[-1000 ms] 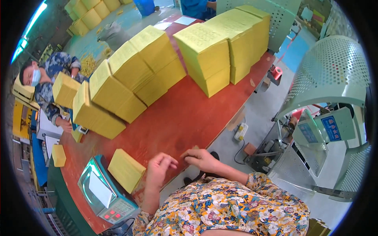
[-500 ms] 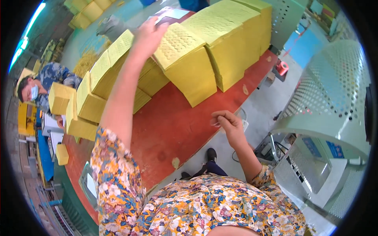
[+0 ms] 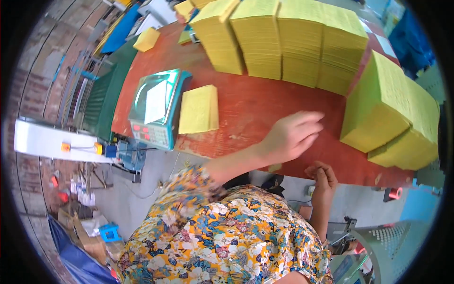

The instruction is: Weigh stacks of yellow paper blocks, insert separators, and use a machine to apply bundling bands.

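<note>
Head view: our left hand (image 3: 295, 135), blurred, hovers over the red table (image 3: 246, 106), fingers loosely spread; our right hand (image 3: 324, 176) is curled at the near edge, and we can't tell whether it pinches anything. Tall yellow stacks (image 3: 257, 42) already stand lined up far and right; one small yellow pile (image 3: 195, 110) remains apart, just right of the scale (image 3: 158, 133). Half a second ago our left hand reached over the stacks; now it's back nearer us.
</note>
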`<action>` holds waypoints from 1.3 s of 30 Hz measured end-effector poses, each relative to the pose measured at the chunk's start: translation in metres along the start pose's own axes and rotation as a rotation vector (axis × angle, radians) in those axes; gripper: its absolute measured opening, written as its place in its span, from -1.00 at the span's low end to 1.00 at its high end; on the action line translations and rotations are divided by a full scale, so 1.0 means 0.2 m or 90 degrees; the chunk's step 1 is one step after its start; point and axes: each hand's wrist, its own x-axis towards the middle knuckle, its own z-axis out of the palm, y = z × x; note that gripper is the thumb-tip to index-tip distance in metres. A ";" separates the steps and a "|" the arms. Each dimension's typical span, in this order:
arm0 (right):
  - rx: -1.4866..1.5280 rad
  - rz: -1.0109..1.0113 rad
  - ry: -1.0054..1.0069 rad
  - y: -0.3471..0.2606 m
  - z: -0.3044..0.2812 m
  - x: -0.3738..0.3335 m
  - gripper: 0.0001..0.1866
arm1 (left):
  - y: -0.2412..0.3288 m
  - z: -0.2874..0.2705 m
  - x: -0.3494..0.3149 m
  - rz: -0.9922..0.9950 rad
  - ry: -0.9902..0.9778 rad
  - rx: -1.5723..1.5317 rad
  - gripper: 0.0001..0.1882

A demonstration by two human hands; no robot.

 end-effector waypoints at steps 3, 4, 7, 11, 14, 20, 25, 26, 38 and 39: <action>-0.015 0.030 -0.097 0.06 0.14 0.02 -0.77 | 0.00 -0.34 -0.52 -0.237 -0.003 0.126 -0.87; -0.017 0.046 -0.144 0.07 0.19 0.03 -0.78 | 0.00 -0.45 -0.65 -0.279 0.038 0.169 -0.88; -0.020 0.083 -0.210 0.07 0.38 0.04 -0.78 | 0.06 -0.80 -0.87 -0.388 0.119 0.308 -0.90; -0.033 0.042 -0.353 0.09 0.67 0.05 -0.78 | 0.03 -1.20 -1.02 -0.430 0.246 0.437 -0.90; -0.094 0.041 -0.410 0.08 0.88 0.01 -0.77 | -0.08 -1.46 -1.05 -0.398 0.251 0.479 -0.87; -0.095 0.105 -0.421 0.21 1.29 -0.13 -0.79 | -0.43 -1.68 -1.02 -0.402 0.180 0.494 -0.64; -0.080 0.090 -0.409 0.28 1.59 -0.24 -0.79 | -0.66 -1.68 -0.91 -0.506 0.077 0.646 -0.18; -0.084 0.080 -0.406 0.29 1.64 -0.25 -0.79 | -0.69 -1.69 -0.90 -0.532 0.067 0.639 -0.16; -0.068 -0.002 -0.343 0.37 1.97 -0.20 -0.79 | -0.77 -1.76 -1.00 -0.435 0.139 0.525 -0.49; -0.067 -0.016 -0.344 0.37 1.99 -0.17 -0.79 | -0.78 -1.78 -1.01 -0.420 0.161 0.457 -0.55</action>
